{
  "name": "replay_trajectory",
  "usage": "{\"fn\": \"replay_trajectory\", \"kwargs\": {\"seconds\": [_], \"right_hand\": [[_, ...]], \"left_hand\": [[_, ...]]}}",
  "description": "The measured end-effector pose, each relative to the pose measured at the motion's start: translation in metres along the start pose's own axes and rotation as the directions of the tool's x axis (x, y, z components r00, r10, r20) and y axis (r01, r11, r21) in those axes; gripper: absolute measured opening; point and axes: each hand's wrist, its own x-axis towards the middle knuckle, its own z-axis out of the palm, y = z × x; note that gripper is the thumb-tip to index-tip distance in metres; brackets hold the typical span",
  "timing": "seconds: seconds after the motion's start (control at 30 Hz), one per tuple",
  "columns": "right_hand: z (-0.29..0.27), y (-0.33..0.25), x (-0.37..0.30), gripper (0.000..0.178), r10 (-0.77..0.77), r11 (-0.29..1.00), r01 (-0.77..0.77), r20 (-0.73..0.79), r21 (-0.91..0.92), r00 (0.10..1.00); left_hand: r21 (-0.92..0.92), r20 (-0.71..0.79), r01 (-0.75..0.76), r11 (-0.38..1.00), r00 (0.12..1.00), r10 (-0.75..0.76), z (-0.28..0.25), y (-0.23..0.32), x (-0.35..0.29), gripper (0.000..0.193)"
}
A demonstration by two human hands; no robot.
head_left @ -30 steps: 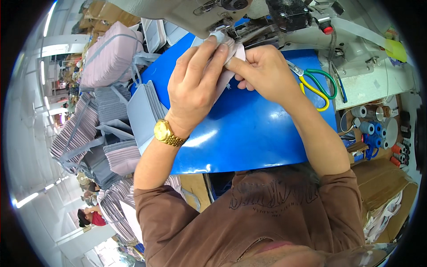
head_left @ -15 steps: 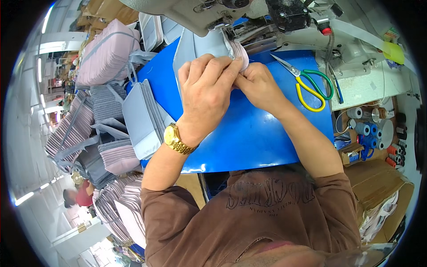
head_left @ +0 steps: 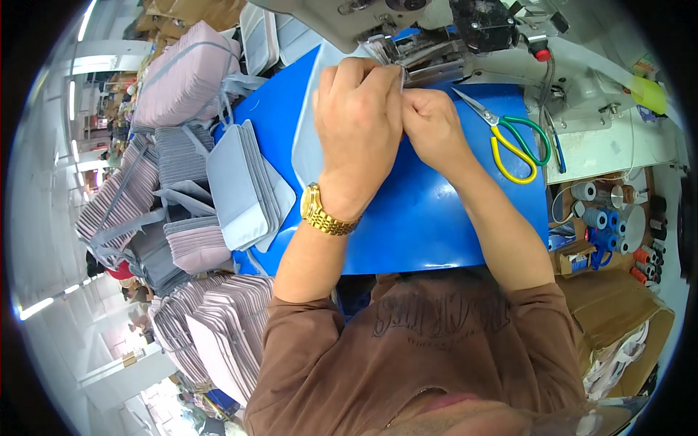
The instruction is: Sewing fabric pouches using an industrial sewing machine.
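Observation:
A grey fabric panel (head_left: pixel 308 138) lies on the blue work surface under the sewing machine head (head_left: pixel 327 25). My left hand (head_left: pixel 360 116), with a gold watch on the wrist, is closed over the panel beside the needle area. Its fingertips are curled down and partly hidden. Touching it on the right, my right hand (head_left: pixel 434 123) is closed in a pinch at the panel's edge, and most of what it grips is hidden by the fingers. Green-and-yellow-handled scissors (head_left: pixel 502 138) lie open to the right of my right hand.
Several grey panels (head_left: pixel 243 189) are stacked on the left of the blue surface (head_left: pixel 422 225). Beyond them stand tied bundles of pink panels (head_left: pixel 185 80) and striped piles (head_left: pixel 233 320). Thread spools (head_left: pixel 596 218) and a cardboard box (head_left: pixel 618 312) are at the right.
Both hands have moved slightly away from me and to the right, toward the machine. The pale, layered fabric edge that showed between them is now mostly covered by my fingers.

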Motion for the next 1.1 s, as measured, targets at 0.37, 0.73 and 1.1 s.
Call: {"fn": "replay_trajectory", "kwargs": {"seconds": [0.37,0.73,1.1], "right_hand": [[-0.042,-0.032,0.007,0.032,-0.049,0.980,0.061,0.069,-0.187,0.996],[-0.040,-0.036,-0.023,0.040,-0.017,0.996,0.005,0.123,0.094,0.992],[-0.043,-0.039,-0.014,0.036,-0.039,0.969,0.004,0.138,0.248,0.990]], "left_hand": [[-0.190,0.095,0.196,0.962,0.979,-0.181,-0.012,0.006,0.005,0.016],[-0.382,0.332,0.008,0.924,0.934,0.129,-0.078,0.069,-0.104,0.077],[-0.257,0.225,-0.079,0.963,0.964,0.139,-0.094,0.090,-0.084,0.042]]}}
